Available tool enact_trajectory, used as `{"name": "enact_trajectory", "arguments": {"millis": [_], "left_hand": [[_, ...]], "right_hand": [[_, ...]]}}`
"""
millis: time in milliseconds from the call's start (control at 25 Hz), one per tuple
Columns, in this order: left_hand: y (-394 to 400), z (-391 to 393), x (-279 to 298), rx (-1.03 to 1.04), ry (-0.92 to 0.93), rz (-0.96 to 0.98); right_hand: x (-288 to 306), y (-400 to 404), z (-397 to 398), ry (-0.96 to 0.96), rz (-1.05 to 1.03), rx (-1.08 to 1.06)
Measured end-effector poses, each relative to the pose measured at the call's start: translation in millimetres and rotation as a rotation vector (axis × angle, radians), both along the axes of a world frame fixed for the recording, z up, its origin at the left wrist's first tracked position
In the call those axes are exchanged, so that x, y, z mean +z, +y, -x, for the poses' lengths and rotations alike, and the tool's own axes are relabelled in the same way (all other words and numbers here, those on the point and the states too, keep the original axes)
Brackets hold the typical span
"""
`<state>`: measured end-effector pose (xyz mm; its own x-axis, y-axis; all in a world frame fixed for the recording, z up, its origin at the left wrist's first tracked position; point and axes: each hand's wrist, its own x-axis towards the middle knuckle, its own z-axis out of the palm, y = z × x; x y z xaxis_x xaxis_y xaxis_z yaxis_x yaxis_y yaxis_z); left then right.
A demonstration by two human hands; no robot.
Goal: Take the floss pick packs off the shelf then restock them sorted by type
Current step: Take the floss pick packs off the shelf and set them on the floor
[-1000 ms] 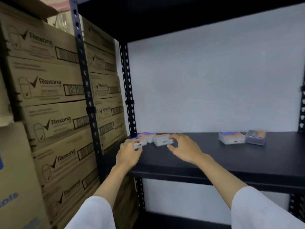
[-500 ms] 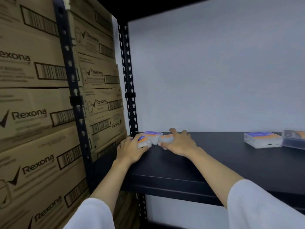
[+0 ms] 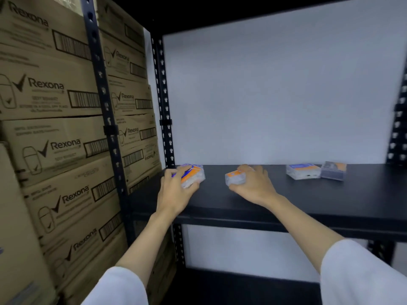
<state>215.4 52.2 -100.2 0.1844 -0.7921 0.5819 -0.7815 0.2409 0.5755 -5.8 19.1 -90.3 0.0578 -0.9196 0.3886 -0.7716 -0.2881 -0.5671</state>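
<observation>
**On the black shelf: both hands on floss packs**

On my feed, left hand (image 3: 174,190) grips a stack of clear floss pick packs (image 3: 192,175) with orange and blue labels at the shelf's left end, fingers curled over the top. Looks like two packs, can't confirm. Right hand (image 3: 253,186) grips a single orange-label pack (image 3: 234,177) near mid-shelf, well apart from the left one. Label text too blurred to read.

Further right on the black shelf (image 3: 308,203): a clear pack with blue and orange label (image 3: 303,171), touching a darker pack (image 3: 333,170) on its right.

White sleeves on both arms. Left of the rack, stacked cardboard cartons (image 3: 50,137) printed "Rexona" with barcodes.
</observation>
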Motion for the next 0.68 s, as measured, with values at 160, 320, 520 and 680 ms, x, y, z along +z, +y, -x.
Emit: {"name": "enact_trajectory", "arguments": {"millis": [160, 320, 520, 680], "left_hand": [[64, 60, -13, -0.106, 0.003, -0.002], [105, 113, -48, -0.237, 0.027, -0.028], [124, 171, -131, -0.338, 0.126, -0.19], [120, 205, -217, -0.371, 0.008, -0.406]], "right_hand": [[-5, 74, 50, -0.007, 0.011, -0.048], [-29, 136, 106, -0.025, 0.079, -0.079], [-101, 184, 170, -0.108, 0.042, -0.077], [-185, 192, 211, -0.1, -0.1, -0.11]]}}
